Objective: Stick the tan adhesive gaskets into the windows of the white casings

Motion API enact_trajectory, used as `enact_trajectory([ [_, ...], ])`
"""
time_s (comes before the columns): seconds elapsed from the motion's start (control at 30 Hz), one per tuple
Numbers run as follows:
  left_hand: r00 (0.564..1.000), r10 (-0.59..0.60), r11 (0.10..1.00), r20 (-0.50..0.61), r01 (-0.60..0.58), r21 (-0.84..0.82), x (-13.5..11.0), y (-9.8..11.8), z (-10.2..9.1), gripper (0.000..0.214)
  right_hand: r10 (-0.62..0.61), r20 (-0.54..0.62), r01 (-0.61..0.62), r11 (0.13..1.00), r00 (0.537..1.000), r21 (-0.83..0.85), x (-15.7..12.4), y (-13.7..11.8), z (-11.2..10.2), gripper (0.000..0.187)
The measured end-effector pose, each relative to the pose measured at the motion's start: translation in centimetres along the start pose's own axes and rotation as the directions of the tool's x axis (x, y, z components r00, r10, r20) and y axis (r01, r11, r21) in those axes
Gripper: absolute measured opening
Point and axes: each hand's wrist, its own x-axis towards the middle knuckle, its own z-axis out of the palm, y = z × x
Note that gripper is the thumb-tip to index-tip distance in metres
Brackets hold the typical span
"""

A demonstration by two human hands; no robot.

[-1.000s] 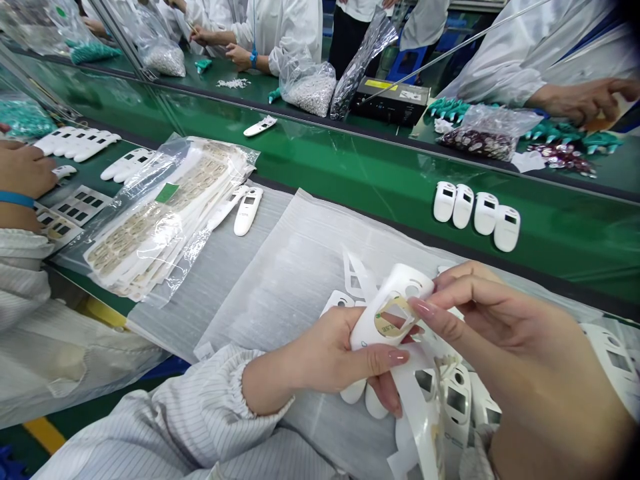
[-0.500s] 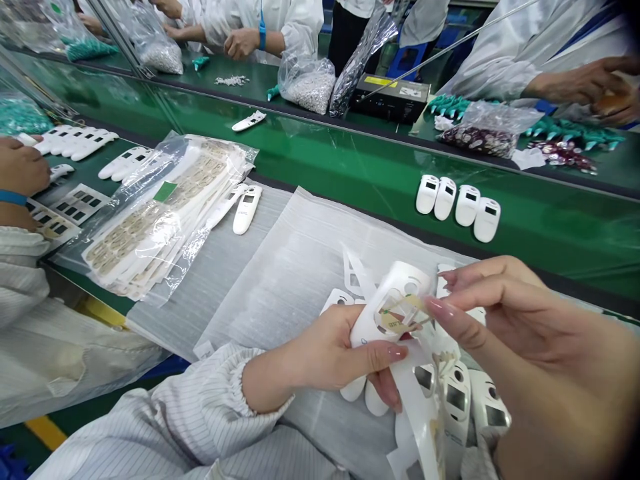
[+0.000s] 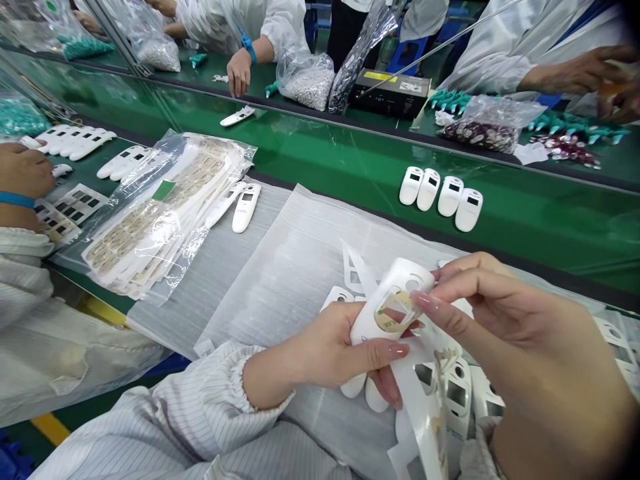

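My left hand (image 3: 345,350) is closed around a white plastic housing (image 3: 367,327), held tilted over the work mat. A tan ring-shaped adhesive sticker (image 3: 387,325) lies in the oval recess around the housing's window. My right hand (image 3: 480,307) pinches the sticker's upper right edge, its thumb and fingers at the top of the housing. White strips of backing sheet (image 3: 417,400) with cut-outs hang below my left hand. More white housings (image 3: 457,397) with dark windows lie beneath and beside my hands, partly hidden.
A green conveyor belt (image 3: 320,150) runs past the mat (image 3: 270,267), carrying several white housings (image 3: 450,195). To the left lies a clear bag of sticker sheets (image 3: 165,220). A co-worker's hand (image 3: 23,170) is at far left; another co-worker's hand (image 3: 239,72) hangs by the belt's far edge.
The sticker sits flatter in the recess, and my right hand has shifted slightly left. Housings on the belt have moved left. A co-worker's hand opposite has come down toward the belt.
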Motion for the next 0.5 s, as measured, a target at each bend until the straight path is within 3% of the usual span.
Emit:
enact_trajectory([
  [0.33, 1.000, -0.018, 1.000, -0.008, 0.018, 0.001, 0.00, 0.05, 0.02, 0.035, 0.030, 0.016, -0.030, 1.000, 0.999, -0.005, -0.06, 0.26, -0.03, 0.010],
  [0.5, 1.000, -0.016, 1.000, 0.002, 0.016, 0.002, -0.05, 0.00, -0.06, 0.030, 0.055, -0.041, -0.055, 0.999, 0.998, 0.000, -0.16, -0.05, 0.31, 0.011],
])
